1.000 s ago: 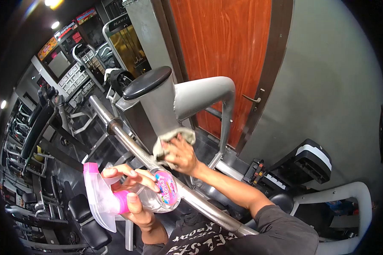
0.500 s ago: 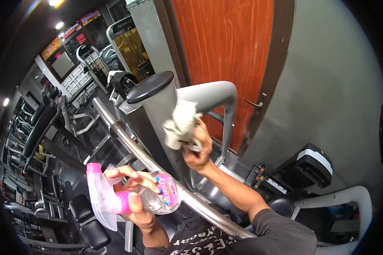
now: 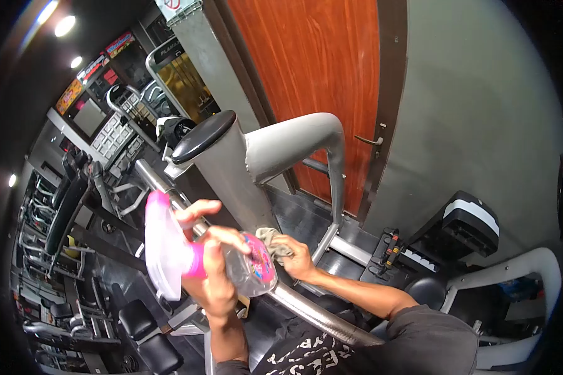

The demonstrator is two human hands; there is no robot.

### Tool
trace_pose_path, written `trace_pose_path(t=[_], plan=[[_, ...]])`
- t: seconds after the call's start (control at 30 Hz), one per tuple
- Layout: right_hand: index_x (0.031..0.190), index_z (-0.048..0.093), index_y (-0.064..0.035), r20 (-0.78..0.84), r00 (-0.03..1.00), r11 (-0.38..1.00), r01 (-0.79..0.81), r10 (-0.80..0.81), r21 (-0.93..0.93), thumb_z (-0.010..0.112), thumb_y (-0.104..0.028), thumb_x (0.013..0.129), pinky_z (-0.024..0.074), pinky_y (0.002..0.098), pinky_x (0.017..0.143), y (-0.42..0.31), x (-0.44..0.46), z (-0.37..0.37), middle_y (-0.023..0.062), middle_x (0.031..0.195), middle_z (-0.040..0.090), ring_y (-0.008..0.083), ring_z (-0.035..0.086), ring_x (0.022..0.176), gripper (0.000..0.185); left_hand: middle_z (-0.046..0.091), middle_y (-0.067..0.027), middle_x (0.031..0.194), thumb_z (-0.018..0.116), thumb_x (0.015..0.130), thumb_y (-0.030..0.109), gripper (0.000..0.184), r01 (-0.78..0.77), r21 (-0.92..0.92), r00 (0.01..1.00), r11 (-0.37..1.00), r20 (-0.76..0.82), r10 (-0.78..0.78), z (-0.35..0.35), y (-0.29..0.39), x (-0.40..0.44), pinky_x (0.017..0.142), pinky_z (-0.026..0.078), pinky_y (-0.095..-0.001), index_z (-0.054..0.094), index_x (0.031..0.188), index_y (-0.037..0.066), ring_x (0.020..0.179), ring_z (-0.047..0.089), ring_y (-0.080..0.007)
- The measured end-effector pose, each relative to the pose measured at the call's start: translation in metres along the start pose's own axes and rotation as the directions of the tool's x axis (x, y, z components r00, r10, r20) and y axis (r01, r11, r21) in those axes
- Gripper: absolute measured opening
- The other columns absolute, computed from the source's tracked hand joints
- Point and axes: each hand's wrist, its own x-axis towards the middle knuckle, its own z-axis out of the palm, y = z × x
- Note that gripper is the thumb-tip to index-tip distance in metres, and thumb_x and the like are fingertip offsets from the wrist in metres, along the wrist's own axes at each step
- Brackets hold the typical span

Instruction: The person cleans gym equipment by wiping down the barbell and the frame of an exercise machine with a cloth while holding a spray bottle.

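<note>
Bottle (image 3: 247,269) (tilted) hovers above dark gym floor (image 3: 300,219).

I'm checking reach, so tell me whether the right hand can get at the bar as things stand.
Probably yes: the right hand, holding the cloth, looks close to the bar, whose near stretch seems unobstructed. The bottle hides part of it from view.

Left grip (image 3: 218,280) curls, right grip (image 3: 297,257) bunches, both held in front.
</note>
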Motion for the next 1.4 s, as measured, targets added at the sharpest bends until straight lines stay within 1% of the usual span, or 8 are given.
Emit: trace_pose_path(t=[0.13,0.4,0.57,0.87,1.1,1.17,1.3,1.4], plan=[[0.114,0.057,-0.0046,-0.235,0.938,0.963,-0.225,0.255,0.147,0.043,0.011,0.076,0.0455,0.0253,0.081,0.019,-0.001,-0.011,0.0097,0.102,0.066,0.0119,0.06,0.095,0.043,0.053,-0.0195,0.11,0.043,0.096,0.005,0.032,0.229,-0.069,0.968,0.971,0.118,-0.22,0.012,-0.003,0.019,0.061,0.052,-0.0331,0.037,0.127,0.0,0.058,0.058,-0.0179],[0.115,0.056,-0.0009,-0.37,0.834,0.905,-0.323,0.41,0.276,0.048,0.009,0.084,0.0427,0.0236,0.084,0.034,0.008,-0.036,0.0046,0.099,0.063,0.0098,0.056,0.095,0.034,0.057,-0.0104,0.095,0.053,0.095,0.014,0.029,0.466,0.002,0.851,0.885,0.272,-0.449,0.013,-0.019,0.042,0.053,0.05,-0.0275,0.045,0.118,-0.001,0.056,0.058,-0.0148],[0.116,0.055,-0.0001,-0.44,0.847,0.95,-0.22,0.299,0.221,0.049,0.006,0.086,0.0428,0.0237,0.086,0.031,0.016,-0.05,0.0049,0.102,0.062,0.0102,0.056,0.097,0.031,0.055,-0.0061,0.084,0.062,0.089,0.012,0.037,0.574,0.187,0.696,0.797,0.401,-0.596,0.01,-0.005,0.063,0.049,0.05,-0.0257,0.044,0.119,-0.001,0.054,0.057,-0.0114],[0.115,0.055,0.0018,-0.459,0.859,0.973,-0.178,0.225,0.145,0.05,0.0,0.09,0.0434,0.0239,0.085,0.03,0.022,-0.054,0.0039,0.102,0.062,0.01,0.056,0.096,0.026,0.056,-0.0037,0.064,0.065,0.085,0.017,0.025,0.442,0.565,0.547,0.697,0.445,-0.709,0.016,0.003,0.08,0.048,0.045,-0.0272,0.054,0.098,-0.001,0.047,0.056,-0.0107],[0.117,0.055,0.0018,-0.464,0.842,0.958,-0.199,0.276,0.208,0.05,-0.002,0.091,0.0432,0.0249,0.087,0.03,0.021,-0.051,0.0047,0.103,0.062,0.0112,0.056,0.097,0.027,0.058,-0.0066,0.065,0.063,0.086,0.021,0.028,0.402,0.501,0.585,0.766,0.504,-0.636,0.034,-0.011,0.087,0.05,0.047,-0.0285,0.056,0.102,-0.001,0.047,0.057,-0.0118],[0.117,0.054,0.0021,-0.475,0.833,0.953,-0.192,0.285,0.234,0.05,-0.003,0.091,0.043,0.0251,0.087,0.03,0.022,-0.052,0.0047,0.103,0.062,0.0112,0.056,0.097,0.027,0.059,-0.0075,0.066,0.062,0.086,0.021,0.027,0.278,0.479,0.642,0.832,0.552,-0.532,0.044,-0.014,0.091,0.051,0.047,-0.0291,0.057,0.102,-0.001,0.048,0.058,-0.0128],[0.116,0.055,0.0016,-0.508,0.817,0.956,-0.17,0.272,0.239,0.05,-0.003,0.091,0.0424,0.0253,0.089,0.029,0.022,-0.054,0.0048,0.104,0.062,0.0114,0.056,0.098,0.026,0.06,-0.0083,0.066,0.061,0.086,0.021,0.028,0.333,0.5,0.564,0.799,0.574,-0.594,0.063,-0.029,0.097,0.052,0.048,-0.0295,0.057,0.103,0.0,0.048,0.059,-0.014],[0.115,0.055,0.0009,-0.537,0.787,0.938,-0.151,0.304,0.311,0.05,-0.004,0.092,0.0419,0.025,0.089,0.029,0.025,-0.058,0.0051,0.105,0.062,0.0113,0.056,0.098,0.024,0.06,-0.0088,0.065,0.061,0.086,0.021,0.026,0.258,0.406,0.643,0.877,0.605,-0.469,0.077,-0.044,0.096,0.052,0.048,-0.0302,0.057,0.099,-0.002,0.048,0.059,-0.0149]])
